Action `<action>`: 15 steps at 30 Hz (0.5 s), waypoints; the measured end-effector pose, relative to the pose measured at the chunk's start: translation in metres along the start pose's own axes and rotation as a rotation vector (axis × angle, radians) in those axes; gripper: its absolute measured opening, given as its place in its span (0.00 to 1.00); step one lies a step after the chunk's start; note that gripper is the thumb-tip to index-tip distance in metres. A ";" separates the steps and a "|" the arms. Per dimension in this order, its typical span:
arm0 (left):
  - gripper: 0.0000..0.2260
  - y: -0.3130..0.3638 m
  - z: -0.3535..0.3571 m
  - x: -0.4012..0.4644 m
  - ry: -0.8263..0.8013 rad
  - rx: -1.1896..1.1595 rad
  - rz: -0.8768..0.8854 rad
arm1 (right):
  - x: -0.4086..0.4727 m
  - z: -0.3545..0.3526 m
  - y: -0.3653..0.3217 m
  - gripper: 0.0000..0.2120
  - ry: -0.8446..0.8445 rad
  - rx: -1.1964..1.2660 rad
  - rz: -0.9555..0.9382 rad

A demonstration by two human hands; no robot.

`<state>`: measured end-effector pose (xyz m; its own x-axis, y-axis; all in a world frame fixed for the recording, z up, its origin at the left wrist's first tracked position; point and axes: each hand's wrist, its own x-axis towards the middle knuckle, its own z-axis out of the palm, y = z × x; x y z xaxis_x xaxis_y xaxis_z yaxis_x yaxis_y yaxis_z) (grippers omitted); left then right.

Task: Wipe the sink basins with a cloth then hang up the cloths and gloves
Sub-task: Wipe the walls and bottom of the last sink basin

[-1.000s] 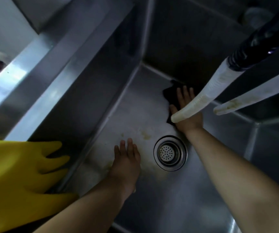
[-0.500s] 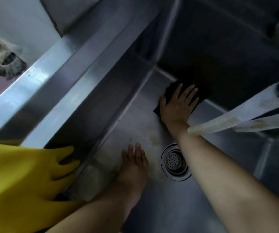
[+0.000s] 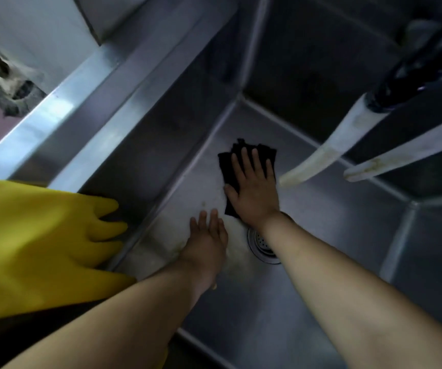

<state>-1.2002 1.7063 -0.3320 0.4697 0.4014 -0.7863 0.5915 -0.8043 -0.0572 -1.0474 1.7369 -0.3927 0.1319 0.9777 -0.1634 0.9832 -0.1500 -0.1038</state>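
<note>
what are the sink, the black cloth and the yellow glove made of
Sink basin: looks like brushed stainless steel, grey with soft streaky reflections and folded corners.
Black cloth: seemingly soft woven or microfibre fabric, matte, with a ragged edge.
Yellow glove: probably rubber or latex, smooth with a slight sheen.

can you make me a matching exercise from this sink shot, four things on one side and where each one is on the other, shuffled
Things:
1. dark cloth
2. yellow glove
3. drain strainer
4. left hand

Places:
A. draped over the basin's left rim
B. flat on the basin floor, holding nothing
C. pressed under the right hand
D. in the basin floor, partly hidden by the right forearm

Pairs: 1-C, 2-A, 3-D, 4-B
</note>
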 end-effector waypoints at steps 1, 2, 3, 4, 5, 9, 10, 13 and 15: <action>0.55 -0.001 -0.005 -0.005 -0.019 -0.010 -0.007 | -0.011 -0.001 -0.002 0.31 -0.025 0.018 -0.009; 0.52 -0.003 -0.010 -0.010 -0.038 -0.030 -0.016 | -0.022 -0.002 -0.004 0.32 -0.050 0.025 -0.014; 0.49 -0.004 -0.015 -0.014 -0.056 -0.058 -0.023 | -0.033 -0.002 -0.006 0.32 -0.076 0.020 -0.017; 0.45 -0.007 -0.021 -0.019 -0.076 -0.073 -0.021 | -0.043 -0.002 -0.008 0.32 -0.103 0.009 -0.016; 0.41 -0.009 -0.028 -0.026 -0.094 -0.063 -0.014 | -0.052 -0.002 -0.010 0.33 -0.127 0.001 -0.012; 0.31 -0.018 -0.046 -0.059 -0.032 -0.055 0.013 | -0.059 -0.001 -0.011 0.33 -0.159 -0.006 0.004; 0.31 -0.021 -0.046 -0.070 0.006 -0.094 0.019 | -0.054 -0.002 -0.010 0.33 -0.152 -0.005 0.013; 0.33 -0.034 -0.038 -0.096 0.074 -0.208 0.031 | -0.029 -0.004 -0.008 0.33 -0.111 0.028 0.050; 0.33 -0.042 -0.031 -0.105 0.079 -0.234 0.006 | -0.005 -0.007 -0.004 0.32 -0.065 0.001 0.056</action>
<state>-1.2545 1.7112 -0.2278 0.5177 0.4376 -0.7352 0.7203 -0.6866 0.0986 -1.0515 1.7332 -0.3850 0.1778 0.9564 -0.2319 0.9745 -0.2040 -0.0939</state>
